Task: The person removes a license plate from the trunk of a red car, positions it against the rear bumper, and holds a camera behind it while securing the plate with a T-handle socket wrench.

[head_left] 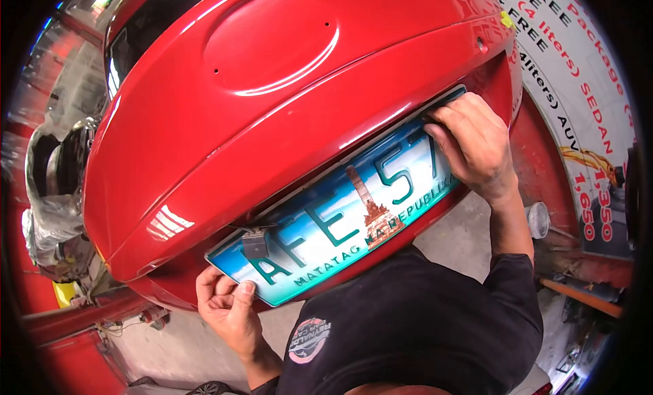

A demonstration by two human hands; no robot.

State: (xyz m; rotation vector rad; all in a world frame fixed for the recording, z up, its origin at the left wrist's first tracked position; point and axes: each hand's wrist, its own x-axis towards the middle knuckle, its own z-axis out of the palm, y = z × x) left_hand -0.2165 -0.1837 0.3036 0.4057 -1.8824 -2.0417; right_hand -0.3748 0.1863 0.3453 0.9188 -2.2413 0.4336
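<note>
A blue, white and green licence plate [326,225] with raised dark characters and a monument picture lies slanted against the rear of a red car [272,130]. My left hand [231,306] grips the plate's lower left corner, thumb on its face and fingers curled behind the edge. Near the upper right part of the plate, my right hand [474,140] is closed, with thumb and fingertips pinched together around something small and dark that I cannot make out. A small grey metal box-like piece [255,243] overlaps the plate's upper left area.
Two small holes show in the oval recess [272,41] of the car's panel. A printed price banner [578,75] stands on the right, near a white container [537,220]. Plastic-wrapped parts [54,184] sit at left. Below is a concrete floor [177,347].
</note>
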